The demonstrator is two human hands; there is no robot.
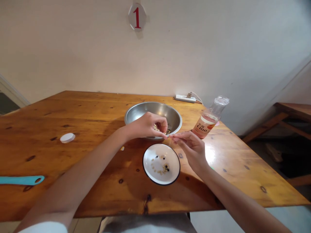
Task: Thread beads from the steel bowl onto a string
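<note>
My left hand [145,126] hangs over a steel mixing bowl [153,110], its fingertips pinched close above pale beans [159,130] in the bowl. My right hand [191,149] reaches in from the right, and its fingertips nearly meet those of my left hand at the bowl's near rim. Whether either pinch holds a bean is too small to tell. Just below them sits a white black-rimmed dish [154,156], holding a loose scatter of pale and black beans [159,165].
A clear bottle [205,120] with a pink-and-white label lies tilted beside the bowl. A white cap [67,138] and a teal handle [21,180] rest on the wooden table [97,110]. A power strip [185,98] sits at the wall edge, with a wooden bench [291,111] at right.
</note>
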